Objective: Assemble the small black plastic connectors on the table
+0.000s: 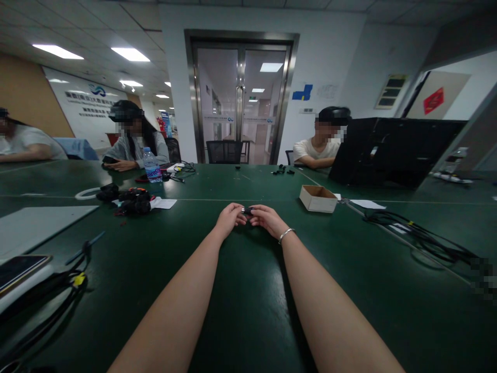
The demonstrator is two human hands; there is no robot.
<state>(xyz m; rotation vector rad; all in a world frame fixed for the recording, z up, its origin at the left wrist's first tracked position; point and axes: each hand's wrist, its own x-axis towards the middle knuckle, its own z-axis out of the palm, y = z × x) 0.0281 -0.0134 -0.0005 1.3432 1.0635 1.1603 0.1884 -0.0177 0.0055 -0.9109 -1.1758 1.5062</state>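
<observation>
A small black stick (248,211) held at both ends over the green table (244,290).
It lies crosswise between the left hand (229,220) and the right hand (268,219), its long axis running roughly side to side, silvery end (243,210) toward the left; neither hand is clearly nearer. Each thumb and forefinger pinch it, the lower fingers loosely curled; whether it is one piece cannot be told.

Over a green table (248,300), the left hand (229,223) and right hand (271,221) pinch a small black, silver-ended piece (247,211). From them, glass double doors (218,88) stand at twelve o'clock, a water bottle (152,170) at ten, an open-topped box (315,202) near three.
</observation>
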